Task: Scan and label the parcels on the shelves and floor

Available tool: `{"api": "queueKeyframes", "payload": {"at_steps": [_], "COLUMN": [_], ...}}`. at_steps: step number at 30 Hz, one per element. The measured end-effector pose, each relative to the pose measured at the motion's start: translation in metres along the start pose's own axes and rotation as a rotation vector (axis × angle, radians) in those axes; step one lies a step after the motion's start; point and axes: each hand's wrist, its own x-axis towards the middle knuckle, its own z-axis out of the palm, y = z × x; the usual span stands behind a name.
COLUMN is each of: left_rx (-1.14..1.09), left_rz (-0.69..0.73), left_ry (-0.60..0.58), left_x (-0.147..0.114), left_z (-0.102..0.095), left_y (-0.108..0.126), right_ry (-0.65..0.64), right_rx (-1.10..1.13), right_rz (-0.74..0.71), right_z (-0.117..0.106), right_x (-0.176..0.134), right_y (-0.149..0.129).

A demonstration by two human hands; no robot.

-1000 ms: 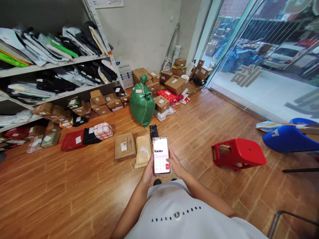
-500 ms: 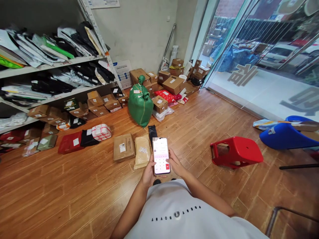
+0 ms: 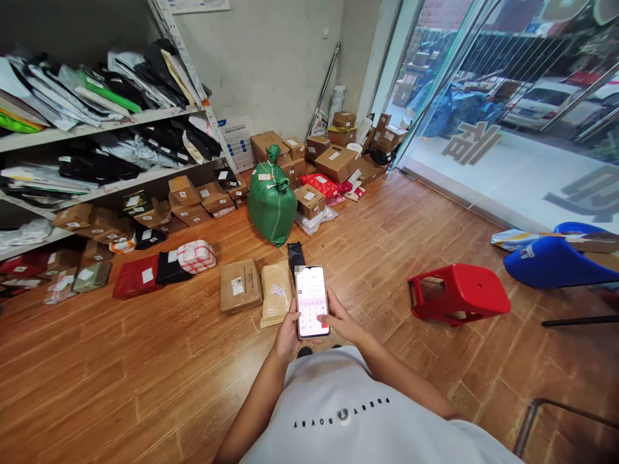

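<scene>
A smartphone (image 3: 311, 293) is held upright in front of my body, its lit screen showing a number keypad with a red key at the lower right. My left hand (image 3: 288, 332) wraps the phone's left edge. My right hand (image 3: 342, 317) grips the right edge, with its thumb reaching over the keypad and partly covering the red key. The fingers behind the phone are mostly hidden. Beyond it on the floor lie a tan wrapped parcel (image 3: 276, 295), a cardboard box (image 3: 240, 286) and a narrow black package (image 3: 294, 254).
A red stool (image 3: 461, 293) and a blue chair (image 3: 556, 261) stand to the right. Ahead sits a green sack (image 3: 272, 206) beside piled boxes (image 3: 338, 163). Shelves (image 3: 116, 125) of packages line the left. A glass door (image 3: 507, 142) is at the right.
My right thumb has moved left and down across the keypad, now covering part of the red key. The phone and my left hand stay nearly where they were.
</scene>
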Motion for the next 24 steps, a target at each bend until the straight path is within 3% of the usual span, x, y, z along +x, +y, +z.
{"api": "queueKeyframes", "payload": {"at_steps": [11,20,24], "left_rx": [-0.010,0.106,0.008], "left_rz": [-0.016,-0.033,-0.029], "left_ry": [-0.051,0.052,0.021], "left_x": [0.001,0.003,0.011], "left_z": [0.004,0.030,0.037], "left_y": [-0.004,-0.015,-0.028], "right_ry": [0.040,0.142,0.203], "right_rx": [0.119,0.151,0.178], "right_rz": [0.050,0.154,0.238], "right_z": [-0.010,-0.027,-0.039], "right_x": [0.000,-0.001,-0.001], "right_y": [-0.003,-0.010,-0.004]}}
